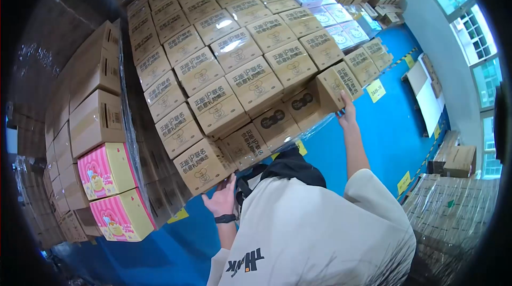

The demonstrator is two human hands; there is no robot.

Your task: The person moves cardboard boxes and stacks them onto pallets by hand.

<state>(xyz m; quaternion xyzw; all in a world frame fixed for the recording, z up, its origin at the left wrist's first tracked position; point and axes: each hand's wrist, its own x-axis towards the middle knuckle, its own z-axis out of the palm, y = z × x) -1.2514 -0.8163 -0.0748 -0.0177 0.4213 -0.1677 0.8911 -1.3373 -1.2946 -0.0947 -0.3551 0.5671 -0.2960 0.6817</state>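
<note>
My right hand (347, 112) has its fingers at the near side of a cardboard box (340, 84) on the right of the stack's front row, gripping its edge. This box sits angled above the lower layer. My left hand (221, 199), with a dark band on the wrist, is palm up with fingers spread. Its fingertips are right at the lower edge of the front corner box (201, 167). Between the two hands the lower layer shows, including a box with a dark round print (274, 124) and a plastic-wrapped box (246, 143).
Pink and yellow printed boxes (118, 216) stand on the left beside a wrapped stack. White-pink boxes (338, 14) lie at the far end. Yellow labels (375, 90) mark the blue floor (341, 150). More wrapped cartons (448, 216) stand at the right.
</note>
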